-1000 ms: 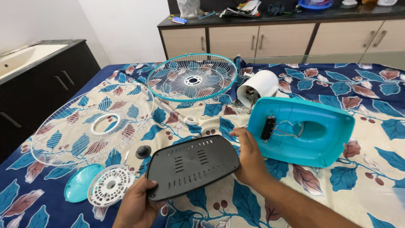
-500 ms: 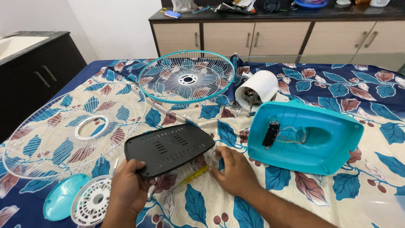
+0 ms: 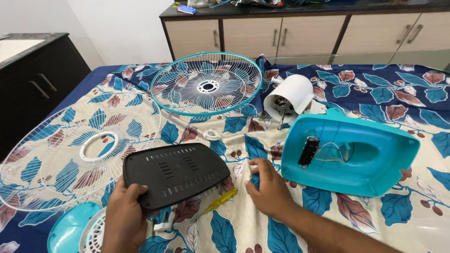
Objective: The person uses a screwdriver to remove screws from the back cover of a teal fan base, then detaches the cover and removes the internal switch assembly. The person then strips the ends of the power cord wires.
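My left hand (image 3: 124,218) grips the black vented base plate (image 3: 176,173) by its near edge, right hand (image 3: 267,189) resting open, palm down, just beside it.

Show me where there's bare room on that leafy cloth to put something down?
Bare cloth lies along the near edge, between the right hand and the turquoise base, and to the far right behind that base. The left side is crowded: white grille, turquoise-rimmed grille, and the black plate in the left hand.
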